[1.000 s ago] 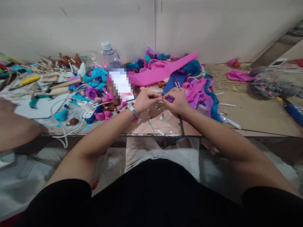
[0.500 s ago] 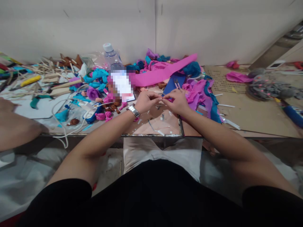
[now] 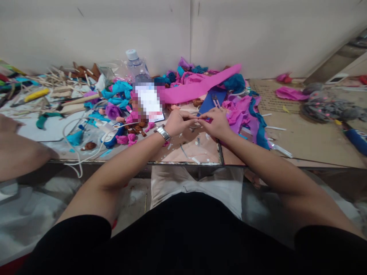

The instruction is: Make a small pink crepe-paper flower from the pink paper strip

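My left hand, with a metal watch on its wrist, is pinched closed. Its fingertips meet those of my right hand, also closed in a pinch. Whatever lies between the fingertips is too small and covered to make out. Just behind my right hand, small thread snips rest on a blue sheet. Crumpled pink crepe paper lies right beside that hand. Nearest to my left hand is a lit phone, its screen blurred out.
A water bottle stands behind the phone. A long pink paper strip spans the pile at the back. At left lie wooden sticks, a yellow-handled tool, a white cable and another person's arm. Cardboard covers the right side.
Both hands stay pinched together at nearly the same spot, with only slight finger movement. The view has shifted very slightly.
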{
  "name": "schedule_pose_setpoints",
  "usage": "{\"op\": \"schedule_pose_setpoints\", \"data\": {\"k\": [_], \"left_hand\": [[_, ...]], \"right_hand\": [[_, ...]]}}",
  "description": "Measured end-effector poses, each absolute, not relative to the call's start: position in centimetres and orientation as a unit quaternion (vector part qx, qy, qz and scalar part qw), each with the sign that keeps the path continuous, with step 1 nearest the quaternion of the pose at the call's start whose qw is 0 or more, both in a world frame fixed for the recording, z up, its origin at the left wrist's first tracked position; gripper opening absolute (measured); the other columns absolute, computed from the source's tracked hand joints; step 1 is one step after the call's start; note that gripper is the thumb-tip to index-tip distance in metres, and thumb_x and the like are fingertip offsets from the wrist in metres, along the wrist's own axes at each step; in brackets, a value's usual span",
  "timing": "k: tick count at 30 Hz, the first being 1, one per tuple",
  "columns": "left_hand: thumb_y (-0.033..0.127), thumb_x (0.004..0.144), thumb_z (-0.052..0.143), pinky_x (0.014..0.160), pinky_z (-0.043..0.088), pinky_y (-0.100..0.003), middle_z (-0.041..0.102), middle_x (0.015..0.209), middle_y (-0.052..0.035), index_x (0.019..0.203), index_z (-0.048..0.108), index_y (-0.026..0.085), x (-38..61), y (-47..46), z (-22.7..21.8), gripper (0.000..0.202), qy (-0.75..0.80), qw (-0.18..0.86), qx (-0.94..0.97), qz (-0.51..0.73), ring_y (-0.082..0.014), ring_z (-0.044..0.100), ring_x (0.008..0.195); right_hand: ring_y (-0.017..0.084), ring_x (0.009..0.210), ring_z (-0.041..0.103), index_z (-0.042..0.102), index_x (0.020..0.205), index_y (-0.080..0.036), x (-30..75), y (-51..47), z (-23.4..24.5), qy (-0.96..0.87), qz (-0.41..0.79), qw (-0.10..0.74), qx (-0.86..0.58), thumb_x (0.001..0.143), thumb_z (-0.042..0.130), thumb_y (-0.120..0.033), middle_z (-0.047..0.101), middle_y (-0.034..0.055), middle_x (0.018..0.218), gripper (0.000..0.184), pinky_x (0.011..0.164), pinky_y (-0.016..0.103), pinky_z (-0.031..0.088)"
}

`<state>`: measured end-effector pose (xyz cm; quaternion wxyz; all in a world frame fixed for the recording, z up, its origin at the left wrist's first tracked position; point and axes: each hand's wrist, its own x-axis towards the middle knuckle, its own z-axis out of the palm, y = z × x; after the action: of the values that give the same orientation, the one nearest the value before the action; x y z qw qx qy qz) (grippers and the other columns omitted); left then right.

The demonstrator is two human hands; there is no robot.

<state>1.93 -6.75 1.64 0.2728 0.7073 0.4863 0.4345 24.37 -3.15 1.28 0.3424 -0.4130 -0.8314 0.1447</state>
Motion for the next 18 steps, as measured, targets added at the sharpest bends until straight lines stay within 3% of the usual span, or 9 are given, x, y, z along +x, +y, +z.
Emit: {"op": "schedule_pose_setpoints", "data": {"k": [8, 13, 18], "left_hand": [[0.045, 0.091, 0.088, 0.078, 0.064, -0.031, 0.088, 0.093, -0.0086, 0.097, 0.092, 0.020, 2.00, -6.67, 1.61, 0.026, 0.480, 0.275, 0.711, 0.434, -0.0208, 0.081, 0.083], [0.038, 0.092, 0.086, 0.075, 0.063, -0.029, 0.087, 0.089, -0.0080, 0.096, 0.091, 0.018, 2.25, -6.85, 1.67, 0.021, 0.489, 0.279, 0.704, 0.432, -0.0195, 0.080, 0.077], [0.038, 0.094, 0.082, 0.075, 0.062, -0.029, 0.086, 0.087, -0.0067, 0.095, 0.089, 0.018, 2.43, -7.06, 1.87, 0.021, 0.494, 0.265, 0.704, 0.436, -0.0195, 0.079, 0.077]], "right_hand": [[0.033, 0.113, 0.067, 0.089, 0.102, -0.027, 24.39, -3.21, 1.20, -0.839, 0.147, 0.323, -0.413, 0.099, 0.076, -0.043, 0.085, 0.0077, 0.105, 0.020, 0.118, 0.060, 0.033], [0.032, 0.114, 0.066, 0.088, 0.101, -0.028, 24.40, -3.17, 1.14, -0.837, 0.146, 0.313, -0.424, 0.101, 0.074, -0.042, 0.084, 0.0076, 0.107, 0.021, 0.121, 0.060, 0.030], [0.033, 0.113, 0.066, 0.089, 0.100, -0.028, 24.32, -3.22, 1.16, -0.836, 0.138, 0.324, -0.421, 0.101, 0.074, -0.041, 0.084, 0.0074, 0.105, 0.020, 0.118, 0.059, 0.033]]}}
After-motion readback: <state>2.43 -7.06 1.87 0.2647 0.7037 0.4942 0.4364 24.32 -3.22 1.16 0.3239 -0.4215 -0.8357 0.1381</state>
